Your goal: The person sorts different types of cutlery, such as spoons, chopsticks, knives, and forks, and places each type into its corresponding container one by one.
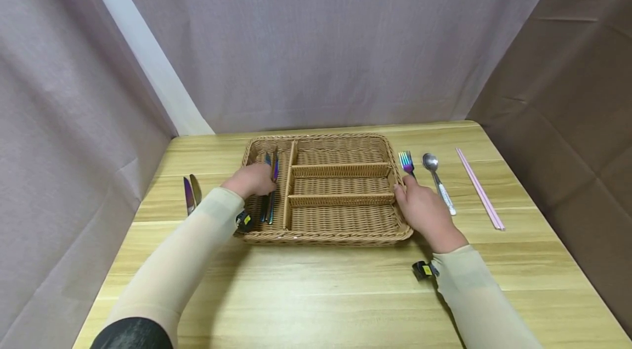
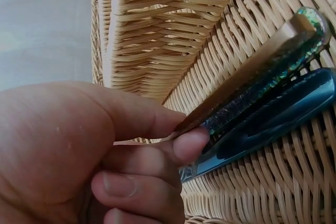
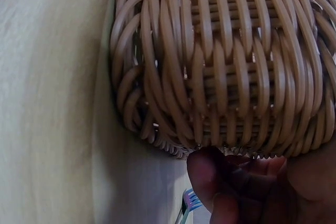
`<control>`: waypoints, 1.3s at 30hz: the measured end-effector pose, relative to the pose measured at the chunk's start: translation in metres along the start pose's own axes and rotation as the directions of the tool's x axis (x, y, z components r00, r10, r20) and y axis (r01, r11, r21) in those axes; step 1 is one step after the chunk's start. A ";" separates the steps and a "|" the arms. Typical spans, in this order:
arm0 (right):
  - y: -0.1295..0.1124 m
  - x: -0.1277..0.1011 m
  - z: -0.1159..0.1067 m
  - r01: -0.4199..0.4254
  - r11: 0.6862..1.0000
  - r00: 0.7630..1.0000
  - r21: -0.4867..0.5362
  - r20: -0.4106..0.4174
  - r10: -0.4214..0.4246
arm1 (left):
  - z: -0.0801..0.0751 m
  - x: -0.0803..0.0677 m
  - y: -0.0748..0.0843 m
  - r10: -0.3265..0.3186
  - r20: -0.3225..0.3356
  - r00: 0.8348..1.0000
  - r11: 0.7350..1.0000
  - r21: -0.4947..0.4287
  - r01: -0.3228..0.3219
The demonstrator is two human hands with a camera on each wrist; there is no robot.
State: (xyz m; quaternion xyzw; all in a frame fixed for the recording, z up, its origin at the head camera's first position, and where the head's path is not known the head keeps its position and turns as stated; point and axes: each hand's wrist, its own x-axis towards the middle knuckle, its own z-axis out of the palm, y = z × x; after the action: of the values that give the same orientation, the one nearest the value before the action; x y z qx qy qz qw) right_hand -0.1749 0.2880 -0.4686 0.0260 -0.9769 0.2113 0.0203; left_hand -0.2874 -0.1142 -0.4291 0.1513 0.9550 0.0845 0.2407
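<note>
While my right hand (image 1: 425, 210) grips the right side of the wicker basket (image 1: 326, 238), my left hand (image 1: 254, 180) is inside its left compartment. Left hand, condition: thumb and forefinger pinched on a gold-brown utensil (image 2: 247, 72), the other fingers curled below. That piece lies within the left compartment, at a tilt, close against a glittery green handle (image 2: 313, 31); a glossy teal handle (image 2: 294, 108) lies just beside them on the woven base. I cannot tell from these views what kind of utensil each of the three is. Right hand, condition: clamped on the basket, fingers bent about the rim.

The basket stands flat on the wood-grain bench (image 1: 306, 288). Its left compartment runs from back to front; two partitions split the remainder into back, middle and front compartments.

Outside the basket, I record the following. To the left, two knives (image 1: 189, 195) lie side by side, partly hidden by my left forearm. To the right, a fork (image 1: 406, 162) with rainbow-sheen tines lies just beside the rim, its lower part hidden by my right hand; next come a white-handled spoon (image 1: 446, 197) and, farthest right, pink chopsticks (image 1: 479, 189) lying together.
</note>
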 end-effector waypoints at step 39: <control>0.000 0.000 0.000 0.000 1.000 1.000 0.015 0.001 0.000 | 0.003 -0.002 0.001 0.013 -0.033 0.999 1.000 0.009 -0.013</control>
State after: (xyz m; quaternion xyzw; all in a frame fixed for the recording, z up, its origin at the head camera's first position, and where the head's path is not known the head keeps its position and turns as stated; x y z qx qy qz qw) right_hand -0.1745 0.2879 -0.4684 0.0265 -0.9752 0.2187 0.0199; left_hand -0.2833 -0.1135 -0.4307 0.1573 0.9582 0.0843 0.2238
